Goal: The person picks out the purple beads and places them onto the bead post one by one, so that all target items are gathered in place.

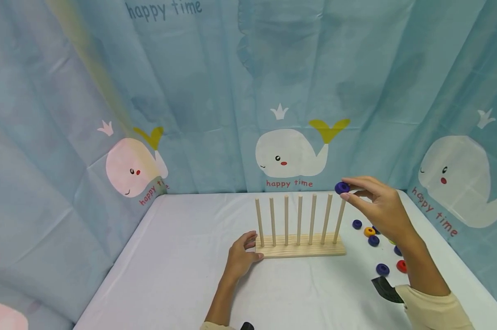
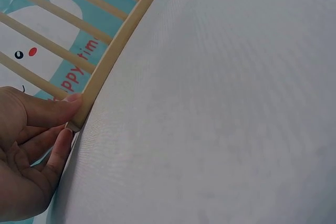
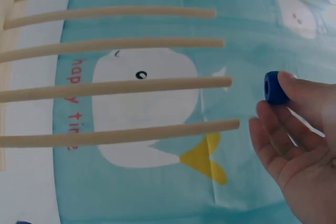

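Observation:
A wooden peg rack [image 1: 301, 251] with several upright pegs stands on the white table. My left hand [image 1: 241, 257] grips the left end of its base; in the left wrist view the thumb lies on top of the base edge [image 2: 100, 85] and fingers sit at its end. Between thumb and fingertips, my right hand [image 1: 382, 206] pinches a dark blue ring [image 1: 342, 188], close to the top of the rightmost peg [image 1: 340, 220]. The right wrist view shows the ring [image 3: 275, 88] apart from the peg tips, its hole turned towards them. No rings sit on the pegs.
Loose rings lie on the table right of the rack: several blue ones [image 1: 382, 269], an orange one [image 1: 369, 232], a red one [image 1: 402, 266] and a yellow-green one partly behind the right arm. A blue curtain [image 1: 215, 151] with whale prints hangs behind the table.

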`<action>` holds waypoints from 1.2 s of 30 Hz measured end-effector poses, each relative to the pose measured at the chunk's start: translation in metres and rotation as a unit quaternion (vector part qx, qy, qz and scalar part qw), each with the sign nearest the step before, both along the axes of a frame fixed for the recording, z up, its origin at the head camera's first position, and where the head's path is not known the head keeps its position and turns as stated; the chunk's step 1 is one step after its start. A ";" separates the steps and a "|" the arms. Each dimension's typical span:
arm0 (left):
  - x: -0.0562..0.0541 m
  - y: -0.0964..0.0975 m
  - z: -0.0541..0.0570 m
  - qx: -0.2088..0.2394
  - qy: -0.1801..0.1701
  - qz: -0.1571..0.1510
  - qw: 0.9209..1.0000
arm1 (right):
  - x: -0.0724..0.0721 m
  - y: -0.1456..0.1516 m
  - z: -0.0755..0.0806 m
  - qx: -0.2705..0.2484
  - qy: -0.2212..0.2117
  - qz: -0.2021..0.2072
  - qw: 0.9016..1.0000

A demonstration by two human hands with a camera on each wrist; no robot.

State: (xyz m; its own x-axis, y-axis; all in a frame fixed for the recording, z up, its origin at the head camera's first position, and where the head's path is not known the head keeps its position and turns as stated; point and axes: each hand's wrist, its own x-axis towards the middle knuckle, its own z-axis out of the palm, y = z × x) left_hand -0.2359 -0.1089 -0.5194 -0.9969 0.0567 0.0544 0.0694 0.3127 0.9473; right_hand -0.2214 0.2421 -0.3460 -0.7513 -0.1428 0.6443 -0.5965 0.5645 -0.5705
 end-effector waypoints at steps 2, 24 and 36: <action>0.000 0.000 0.000 0.001 0.002 0.000 1.000 | -0.001 -0.003 0.001 0.001 -0.001 0.003 1.000; 0.002 -0.001 0.000 -0.001 -0.001 -0.005 1.000 | -0.015 -0.035 0.000 -0.027 -0.006 0.083 0.996; 0.000 -0.002 -0.005 -0.007 0.004 -0.003 1.000 | -0.016 -0.051 -0.003 -0.029 -0.022 0.111 0.993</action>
State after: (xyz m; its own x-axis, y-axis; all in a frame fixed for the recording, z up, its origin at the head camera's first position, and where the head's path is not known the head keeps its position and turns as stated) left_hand -0.2364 -0.1108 -0.5247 -0.9961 0.0632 0.0615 0.0788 0.3263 0.9420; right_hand -0.2378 0.1910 -0.3491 -0.7325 -0.2716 0.6243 -0.6771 0.3866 -0.6262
